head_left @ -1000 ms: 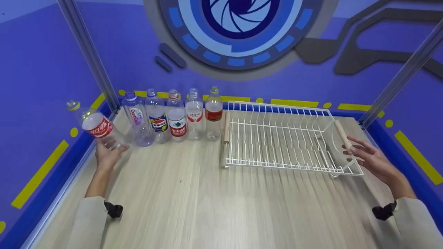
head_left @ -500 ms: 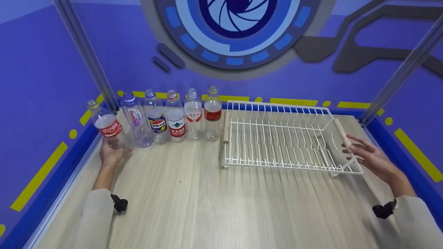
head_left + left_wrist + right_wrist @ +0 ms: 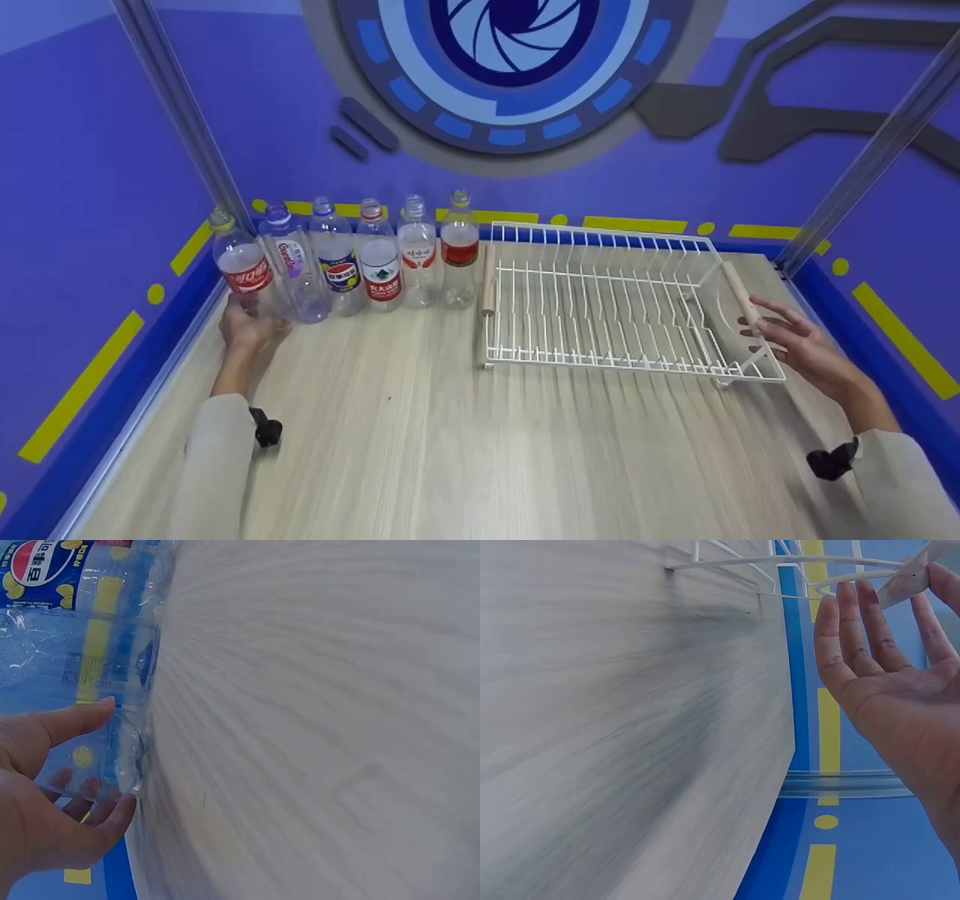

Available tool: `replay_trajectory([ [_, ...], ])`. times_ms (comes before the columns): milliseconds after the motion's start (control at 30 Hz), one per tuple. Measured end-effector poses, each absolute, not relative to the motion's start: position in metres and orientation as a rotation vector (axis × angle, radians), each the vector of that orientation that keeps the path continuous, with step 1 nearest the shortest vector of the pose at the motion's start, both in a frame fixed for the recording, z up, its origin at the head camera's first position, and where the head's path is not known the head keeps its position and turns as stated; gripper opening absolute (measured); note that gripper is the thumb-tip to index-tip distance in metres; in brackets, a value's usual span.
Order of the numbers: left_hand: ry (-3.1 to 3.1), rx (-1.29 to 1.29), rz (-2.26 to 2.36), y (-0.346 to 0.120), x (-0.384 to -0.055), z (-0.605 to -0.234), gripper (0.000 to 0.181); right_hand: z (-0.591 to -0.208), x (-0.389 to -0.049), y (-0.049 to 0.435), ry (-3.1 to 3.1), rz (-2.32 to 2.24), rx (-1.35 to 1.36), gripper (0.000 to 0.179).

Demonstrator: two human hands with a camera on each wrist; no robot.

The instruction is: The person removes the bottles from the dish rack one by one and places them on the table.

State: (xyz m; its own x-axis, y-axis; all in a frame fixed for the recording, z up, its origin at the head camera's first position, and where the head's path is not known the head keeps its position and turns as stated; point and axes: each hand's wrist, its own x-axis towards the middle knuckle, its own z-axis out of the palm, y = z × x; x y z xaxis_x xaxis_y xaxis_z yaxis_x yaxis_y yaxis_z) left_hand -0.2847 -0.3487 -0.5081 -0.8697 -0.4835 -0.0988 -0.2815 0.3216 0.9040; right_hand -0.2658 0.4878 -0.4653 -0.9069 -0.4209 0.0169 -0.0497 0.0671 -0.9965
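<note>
In the head view my left hand (image 3: 250,330) holds the lower part of a clear plastic bottle with a red label (image 3: 250,277). The bottle leans to the left at the left end of a row of bottles. My thumb and fingers curve around its base in the left wrist view. Beside it stands a purple-tinted bottle (image 3: 300,274). At the right, my right hand (image 3: 814,352) grips the wooden handle (image 3: 741,298) of a white wire dish rack (image 3: 600,362), thumb on the handle's near end and fingers reaching under it.
Along the back stand a bottle with a blue label (image 3: 341,272), one with a red and white label (image 3: 382,281), one with a white label (image 3: 418,259) and a dark red-labelled one (image 3: 459,251), close to the rack. Walls border the wooden table (image 3: 450,450).
My left hand has moved the red-labelled bottle to the right, against the purple-tinted bottle, and it leans less than before. The right hand and the rack have stayed put.
</note>
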Motion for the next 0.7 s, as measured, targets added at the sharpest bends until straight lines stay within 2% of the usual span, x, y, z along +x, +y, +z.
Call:
replay_trajectory([
  [700,-2.448,0.7,-1.613,-0.3465,-0.278,-0.5015,0.098,-0.4605,-0.2626,0.4873,2.095,-1.958,-0.463,0.051],
])
